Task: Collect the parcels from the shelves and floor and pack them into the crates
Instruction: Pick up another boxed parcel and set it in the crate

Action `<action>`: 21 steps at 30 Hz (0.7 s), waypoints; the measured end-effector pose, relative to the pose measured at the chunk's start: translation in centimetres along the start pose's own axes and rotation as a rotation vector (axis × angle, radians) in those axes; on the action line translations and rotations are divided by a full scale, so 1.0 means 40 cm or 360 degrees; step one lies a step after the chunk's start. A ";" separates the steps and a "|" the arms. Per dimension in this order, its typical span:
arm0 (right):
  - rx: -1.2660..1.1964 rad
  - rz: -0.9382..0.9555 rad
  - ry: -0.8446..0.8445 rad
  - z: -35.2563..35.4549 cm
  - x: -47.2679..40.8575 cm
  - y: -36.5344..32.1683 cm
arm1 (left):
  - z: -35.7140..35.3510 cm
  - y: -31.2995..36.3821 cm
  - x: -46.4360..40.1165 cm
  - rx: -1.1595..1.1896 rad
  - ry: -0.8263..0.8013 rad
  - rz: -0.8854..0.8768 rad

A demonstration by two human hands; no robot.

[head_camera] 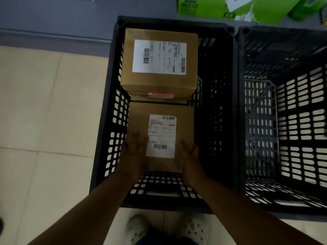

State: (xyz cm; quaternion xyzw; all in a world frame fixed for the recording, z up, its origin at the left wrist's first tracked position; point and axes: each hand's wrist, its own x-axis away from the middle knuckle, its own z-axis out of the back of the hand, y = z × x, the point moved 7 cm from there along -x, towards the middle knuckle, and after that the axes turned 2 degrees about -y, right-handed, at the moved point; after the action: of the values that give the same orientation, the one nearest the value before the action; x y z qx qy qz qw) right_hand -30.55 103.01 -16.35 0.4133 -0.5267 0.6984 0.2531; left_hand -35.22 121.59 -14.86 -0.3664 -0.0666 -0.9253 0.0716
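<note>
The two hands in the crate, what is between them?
In the head view, a brown parcel with a white label sits between the left hand and right hand, both touching it.

Two crates [235,103] of matt black perforated plastic stand on smooth, faintly glossy cream tiles [44,112], and inside the left crate lie boxes [159,55] of matt brown cardboard with white paper labels [159,56] and shiny tape.

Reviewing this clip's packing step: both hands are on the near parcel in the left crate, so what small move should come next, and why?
Probably let go and lift both hands out. The near parcel looks flat inside the left crate, close behind the far parcel, with the left hand and right hand at its sides.
</note>
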 end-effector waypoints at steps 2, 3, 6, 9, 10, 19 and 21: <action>-0.0116 -0.0020 0.0018 -0.013 -0.012 0.004 | -0.013 -0.007 -0.021 0.0027 -0.0010 0.0042; -0.0141 -0.0016 0.0030 -0.016 -0.019 0.007 | -0.021 -0.011 -0.027 0.0042 -0.0008 0.0069; -0.0214 -0.0064 0.0012 -0.030 -0.036 0.016 | -0.040 -0.024 -0.031 0.0076 0.0038 0.0139; -0.0206 -0.0055 0.0026 -0.028 -0.049 0.033 | -0.044 -0.030 -0.030 -0.0008 0.0100 0.0174; -0.0225 -0.0023 0.0021 -0.030 -0.051 0.033 | -0.044 -0.029 -0.033 -0.0060 0.0116 0.0165; -0.0303 -0.0099 0.0076 -0.044 -0.088 0.050 | -0.067 -0.026 -0.071 0.0030 0.0059 -0.0003; -0.0282 -0.0079 0.0076 -0.040 -0.092 0.053 | -0.074 -0.028 -0.071 0.0072 0.0022 -0.0010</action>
State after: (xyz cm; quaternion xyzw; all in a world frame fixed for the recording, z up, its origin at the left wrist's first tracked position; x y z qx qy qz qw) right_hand -30.75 104.15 -20.75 0.3855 -0.5699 0.6522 0.3183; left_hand -35.37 122.42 -19.02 -0.3582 -0.0882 -0.9262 0.0776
